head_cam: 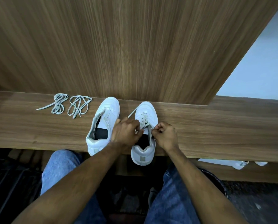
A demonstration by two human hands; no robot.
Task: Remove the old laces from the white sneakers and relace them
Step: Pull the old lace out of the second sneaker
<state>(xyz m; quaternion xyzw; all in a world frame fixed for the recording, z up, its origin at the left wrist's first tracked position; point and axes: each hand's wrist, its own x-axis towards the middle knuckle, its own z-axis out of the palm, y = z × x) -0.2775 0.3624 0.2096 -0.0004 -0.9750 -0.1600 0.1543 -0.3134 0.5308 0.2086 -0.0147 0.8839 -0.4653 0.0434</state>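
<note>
relacing, right sneaker (144, 130), at 5 o'clock from the unlaced left sneaker (102, 125) on the wooden ledge (215, 126): my left hand (127, 131) and right hand (165, 135) each curl round an end of the flat woven lace (144, 120). next, i judge, the upper eyelets need threading. two bundled laces (70, 105) lie at 9 o'clock.

Two sneakers side by side on a wooden shelf (215, 126), left sneaker (102, 123), right sneaker (145, 117), two loose lace bundles (70, 105) left of them
</note>
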